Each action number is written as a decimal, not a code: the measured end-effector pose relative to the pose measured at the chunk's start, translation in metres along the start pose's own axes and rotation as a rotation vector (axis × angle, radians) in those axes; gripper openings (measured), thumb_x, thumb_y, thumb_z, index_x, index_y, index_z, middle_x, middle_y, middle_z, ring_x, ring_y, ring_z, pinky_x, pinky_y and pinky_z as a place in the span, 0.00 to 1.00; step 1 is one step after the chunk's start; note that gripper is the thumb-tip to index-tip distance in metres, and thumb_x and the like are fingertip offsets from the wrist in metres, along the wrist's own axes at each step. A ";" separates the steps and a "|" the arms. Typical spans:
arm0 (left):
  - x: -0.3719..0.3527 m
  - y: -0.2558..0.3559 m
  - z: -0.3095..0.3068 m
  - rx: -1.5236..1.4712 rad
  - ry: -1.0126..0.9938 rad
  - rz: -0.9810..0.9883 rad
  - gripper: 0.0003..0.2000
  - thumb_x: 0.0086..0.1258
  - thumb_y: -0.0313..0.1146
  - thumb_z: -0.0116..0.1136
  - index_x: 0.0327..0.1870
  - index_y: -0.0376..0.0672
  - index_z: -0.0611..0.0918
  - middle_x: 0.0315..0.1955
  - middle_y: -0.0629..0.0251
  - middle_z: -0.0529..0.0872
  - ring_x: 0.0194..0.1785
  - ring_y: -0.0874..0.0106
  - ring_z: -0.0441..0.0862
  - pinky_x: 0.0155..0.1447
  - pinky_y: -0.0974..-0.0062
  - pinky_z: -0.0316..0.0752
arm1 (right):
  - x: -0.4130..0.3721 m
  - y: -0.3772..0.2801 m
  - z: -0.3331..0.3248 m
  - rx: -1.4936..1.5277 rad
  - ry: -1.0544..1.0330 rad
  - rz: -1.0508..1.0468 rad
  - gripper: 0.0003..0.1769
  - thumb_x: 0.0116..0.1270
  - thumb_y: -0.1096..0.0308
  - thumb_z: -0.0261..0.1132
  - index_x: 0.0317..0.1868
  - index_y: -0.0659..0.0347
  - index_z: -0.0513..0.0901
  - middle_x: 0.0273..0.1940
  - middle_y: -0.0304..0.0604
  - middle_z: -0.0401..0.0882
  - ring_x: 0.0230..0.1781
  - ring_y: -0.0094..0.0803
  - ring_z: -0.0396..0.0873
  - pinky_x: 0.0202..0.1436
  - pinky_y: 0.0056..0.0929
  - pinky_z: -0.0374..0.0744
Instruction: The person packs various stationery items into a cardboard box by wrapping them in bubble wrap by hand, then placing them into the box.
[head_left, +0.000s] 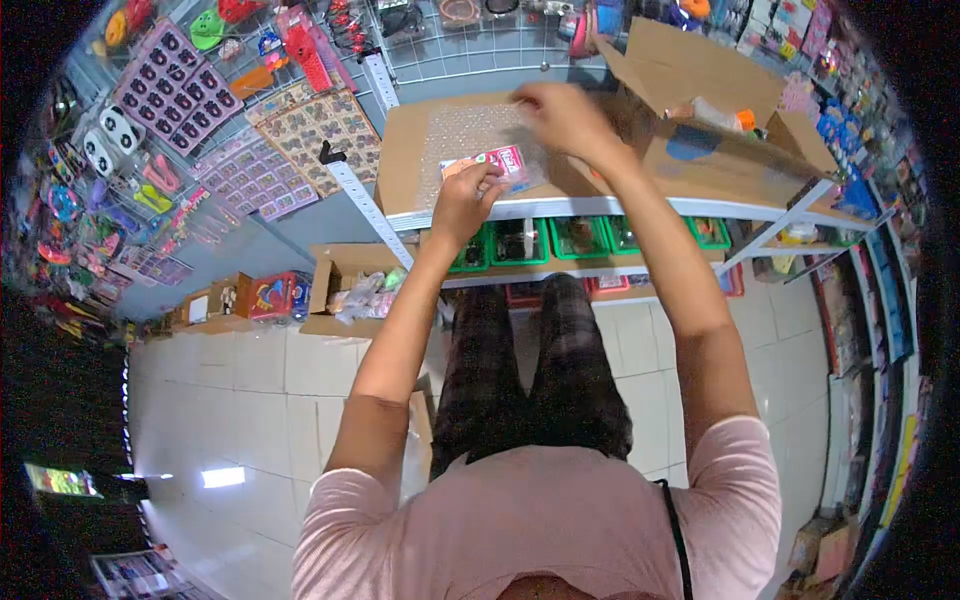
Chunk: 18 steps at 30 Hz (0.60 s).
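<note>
A small pink-and-white printed packet (510,160) lies over a sheet of clear bubble wrap (450,135) on the cardboard-covered shelf top. The fingers of my left hand (467,203) are closed on the packet's near left side. Above the bubble wrap's right edge is my right hand (568,118), bent at the wrist. Its fingers are smeared by motion, so whether it holds anything does not show.
An open cardboard box (740,150) with goods stands on the shelf's right. Green baskets (520,240) fill the tier below. Toys and accessories hang on the wire grid (440,45). Another open box (350,275) sits on the tiled floor (250,390) at left.
</note>
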<state>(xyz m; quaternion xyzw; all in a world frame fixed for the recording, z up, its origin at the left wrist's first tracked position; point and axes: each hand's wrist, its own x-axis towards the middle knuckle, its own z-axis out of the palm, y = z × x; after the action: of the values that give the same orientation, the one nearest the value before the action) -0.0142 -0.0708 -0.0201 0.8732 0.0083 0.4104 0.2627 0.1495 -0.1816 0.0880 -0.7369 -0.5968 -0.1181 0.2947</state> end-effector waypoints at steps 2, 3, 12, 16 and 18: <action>-0.004 0.000 -0.011 -0.036 -0.139 -0.075 0.19 0.47 0.28 0.71 0.41 0.38 0.78 0.39 0.57 0.82 0.42 0.60 0.80 0.49 0.63 0.70 | 0.020 0.025 0.062 0.241 -0.160 -0.035 0.19 0.59 0.64 0.65 0.49 0.66 0.80 0.43 0.56 0.82 0.42 0.44 0.82 0.48 0.36 0.78; -0.006 0.007 -0.020 0.089 -0.162 -0.045 0.22 0.45 0.29 0.72 0.44 0.39 0.77 0.42 0.58 0.80 0.46 0.59 0.78 0.51 0.63 0.70 | 0.020 0.030 0.078 0.220 -0.232 -0.014 0.20 0.58 0.63 0.66 0.49 0.66 0.80 0.43 0.56 0.82 0.43 0.44 0.82 0.49 0.36 0.78; -0.029 -0.022 -0.050 0.215 -0.199 -0.127 0.25 0.47 0.20 0.67 0.49 0.40 0.71 0.46 0.53 0.76 0.52 0.53 0.75 0.53 0.64 0.72 | 0.039 0.022 0.103 -0.051 -0.649 0.222 0.35 0.43 0.49 0.76 0.43 0.71 0.82 0.40 0.56 0.83 0.39 0.42 0.82 0.45 0.37 0.78; -0.029 -0.025 -0.043 0.268 -0.183 -0.165 0.26 0.49 0.20 0.66 0.49 0.38 0.69 0.43 0.49 0.76 0.48 0.53 0.77 0.51 0.64 0.73 | 0.042 0.023 0.103 0.018 -0.736 0.237 0.32 0.39 0.53 0.79 0.38 0.71 0.83 0.36 0.53 0.84 0.35 0.40 0.82 0.41 0.36 0.78; -0.026 -0.020 -0.043 0.236 -0.128 -0.230 0.26 0.49 0.20 0.66 0.50 0.38 0.68 0.42 0.50 0.76 0.47 0.53 0.78 0.50 0.64 0.73 | 0.042 0.025 0.107 0.071 -0.711 0.110 0.32 0.39 0.56 0.79 0.40 0.71 0.81 0.35 0.52 0.84 0.35 0.41 0.82 0.40 0.36 0.78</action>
<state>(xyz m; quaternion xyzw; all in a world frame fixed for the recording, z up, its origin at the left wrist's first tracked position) -0.0586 -0.0395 -0.0251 0.9156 0.1396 0.3172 0.2036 0.1651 -0.0885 0.0175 -0.7524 -0.6250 0.1823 0.1002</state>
